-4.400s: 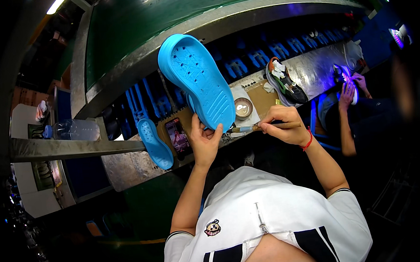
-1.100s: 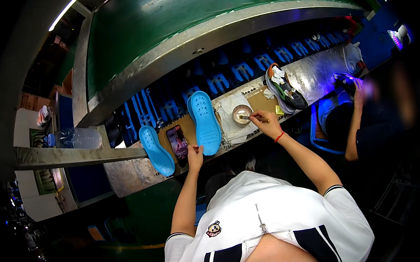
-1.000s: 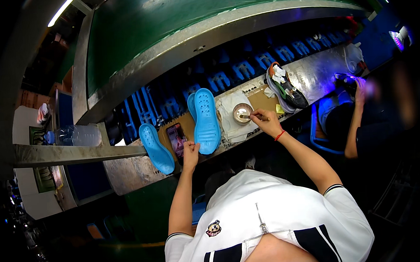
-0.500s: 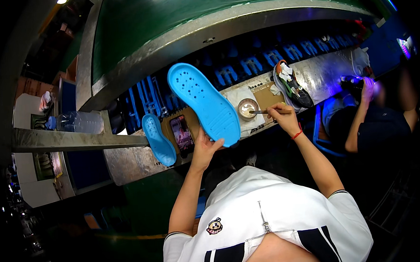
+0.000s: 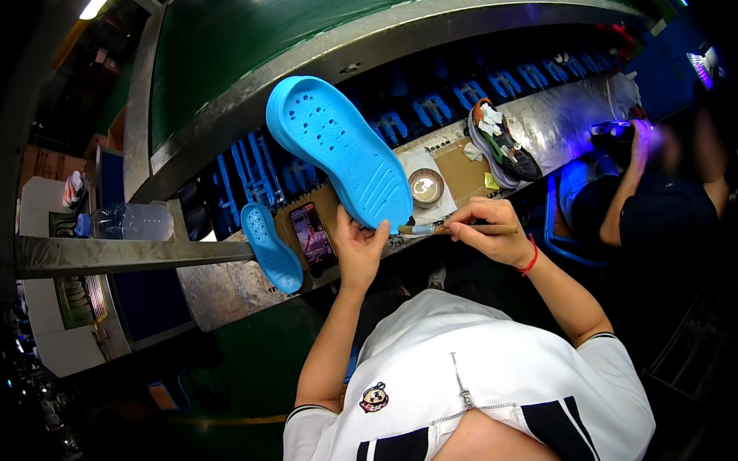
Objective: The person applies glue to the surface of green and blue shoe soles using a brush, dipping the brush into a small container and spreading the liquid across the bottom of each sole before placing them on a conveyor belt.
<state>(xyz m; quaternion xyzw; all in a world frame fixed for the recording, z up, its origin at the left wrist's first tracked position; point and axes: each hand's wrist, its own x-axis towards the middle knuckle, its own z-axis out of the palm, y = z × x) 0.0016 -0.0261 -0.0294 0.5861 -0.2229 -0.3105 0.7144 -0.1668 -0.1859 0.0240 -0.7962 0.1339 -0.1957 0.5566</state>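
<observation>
A large blue shoe sole [image 5: 340, 148] with holes toward its far end is held up by its near end in my left hand [image 5: 360, 252]. My right hand [image 5: 490, 231] pinches a brush [image 5: 431, 229], whose tip meets the sole's near right edge. Just right of the sole stands a small round cup [image 5: 425, 187] with pale stuff in it, on a white sheet [image 5: 444, 206]. A second blue sole [image 5: 270, 248] lies left of a phone [image 5: 312, 235] with a lit screen.
A multicoloured shoe [image 5: 505, 144] stuffed with white paper rests on cardboard [image 5: 459, 171] farther right. Behind the bench [image 5: 213, 284] runs a row of blue racks [image 5: 434, 110]. A metal bar [image 5: 137, 255] crosses at left, near a clear bottle [image 5: 135, 222]. Another person [image 5: 667, 194] sits at right.
My right hand has brought the brush from the cup down and left to the sole's edge. The large sole has shifted a little left and up in the view.
</observation>
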